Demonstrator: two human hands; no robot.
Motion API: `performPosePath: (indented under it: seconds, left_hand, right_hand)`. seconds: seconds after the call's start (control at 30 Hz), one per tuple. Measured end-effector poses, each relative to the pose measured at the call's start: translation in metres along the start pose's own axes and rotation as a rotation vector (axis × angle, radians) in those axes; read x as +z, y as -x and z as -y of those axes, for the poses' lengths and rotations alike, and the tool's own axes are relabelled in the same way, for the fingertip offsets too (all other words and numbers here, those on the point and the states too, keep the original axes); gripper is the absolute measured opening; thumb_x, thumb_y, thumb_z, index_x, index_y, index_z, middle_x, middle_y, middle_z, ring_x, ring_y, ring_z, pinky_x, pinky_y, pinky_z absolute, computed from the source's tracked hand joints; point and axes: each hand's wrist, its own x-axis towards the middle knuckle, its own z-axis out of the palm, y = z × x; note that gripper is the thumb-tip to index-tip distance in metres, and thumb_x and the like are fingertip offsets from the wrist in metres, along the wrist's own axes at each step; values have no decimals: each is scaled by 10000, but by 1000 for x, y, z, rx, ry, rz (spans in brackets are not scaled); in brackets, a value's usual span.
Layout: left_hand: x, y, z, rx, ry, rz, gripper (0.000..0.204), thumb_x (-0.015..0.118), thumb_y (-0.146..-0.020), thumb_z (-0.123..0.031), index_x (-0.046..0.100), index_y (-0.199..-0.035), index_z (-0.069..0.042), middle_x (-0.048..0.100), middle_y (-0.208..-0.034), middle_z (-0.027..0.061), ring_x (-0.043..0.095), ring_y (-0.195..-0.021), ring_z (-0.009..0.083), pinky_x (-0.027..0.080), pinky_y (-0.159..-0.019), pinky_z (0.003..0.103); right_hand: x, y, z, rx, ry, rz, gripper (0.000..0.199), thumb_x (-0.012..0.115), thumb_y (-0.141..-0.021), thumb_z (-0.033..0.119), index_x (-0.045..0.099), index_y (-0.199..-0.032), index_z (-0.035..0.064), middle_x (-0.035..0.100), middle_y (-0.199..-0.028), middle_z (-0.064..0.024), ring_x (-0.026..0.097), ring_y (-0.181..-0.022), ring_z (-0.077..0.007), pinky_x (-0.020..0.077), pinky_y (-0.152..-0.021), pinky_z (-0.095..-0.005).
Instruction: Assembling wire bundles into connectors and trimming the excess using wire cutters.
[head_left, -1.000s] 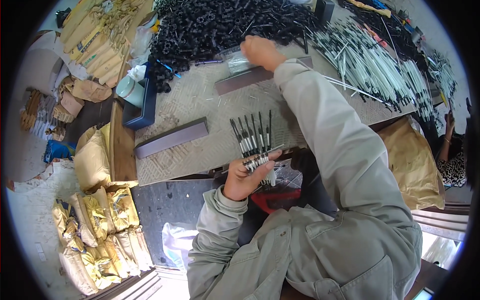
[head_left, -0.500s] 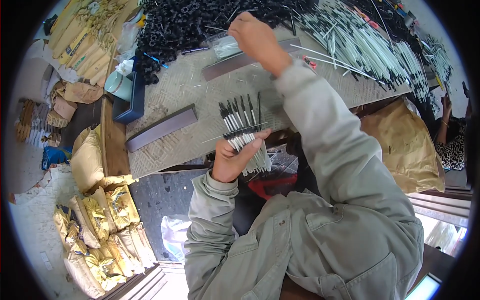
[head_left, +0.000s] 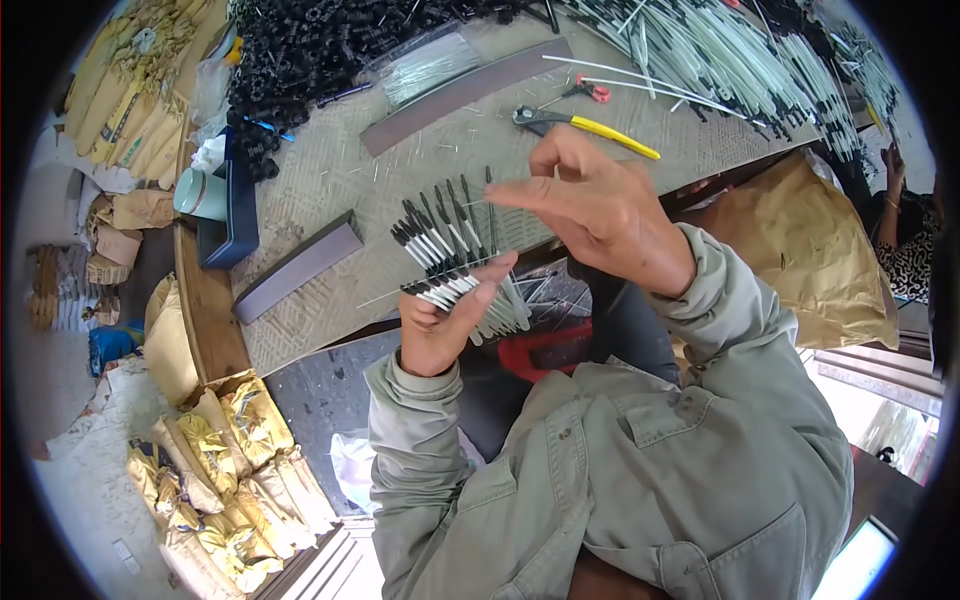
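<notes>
Clamping a fanned bundle of thin white rods with black tips, left hand grip closed. Right hand pinches one rod's upper end, above grey woven worktop; yellow-handled pliers beyond.

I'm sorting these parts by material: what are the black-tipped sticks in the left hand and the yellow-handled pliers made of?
Sticks: probably pale plastic tubing with matte black plastic tips; thin, uniform, slightly glossy. Pliers: dark metal jaws, it seems, with yellow plastic or rubber grips.

black-tipped white rods, yellow-handled pliers, mint-green cup, grey-green sleeves
</notes>
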Motion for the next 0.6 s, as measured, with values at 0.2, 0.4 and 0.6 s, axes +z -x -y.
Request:
performPosePath:
  seconds: [0.2, 0.4, 0.6]
  left_hand:
    - [1, 1, -2, 0, -28, -21, 170, 559, -838, -7, 609, -976, 77, 610, -1020, 218, 582, -993, 263, 428, -904, 376]
    - [3, 0, -2, -4, -10, -37, 172, 549, -837, 7, 603, -980, 85, 614, -1009, 220, 585, -989, 268, 429, -905, 379]
    - [1, -1, -2, -5, -55, -23, 176, 548, -839, 6, 601, -982, 93, 614, -1017, 214, 584, -992, 262, 427, -906, 375]
  right_hand:
    - [6, 2, -4, -13, -27, -45, 476, 591, -618, -102, 639, -1025, 139, 458, -794, -41, 456, -530, -144, 372, -466, -245]
    - [5, 2, -5, 1, 25, -35, 468, 594, -615, -89, 638, -1016, 148, 469, -792, -35, 471, -541, -149, 394, -467, -252]
    - [6, 1, -5, -11, 44, -29, 461, 600, -619, -70, 633, -1021, 153, 479, -801, -35, 480, -545, -159, 401, -469, -256]
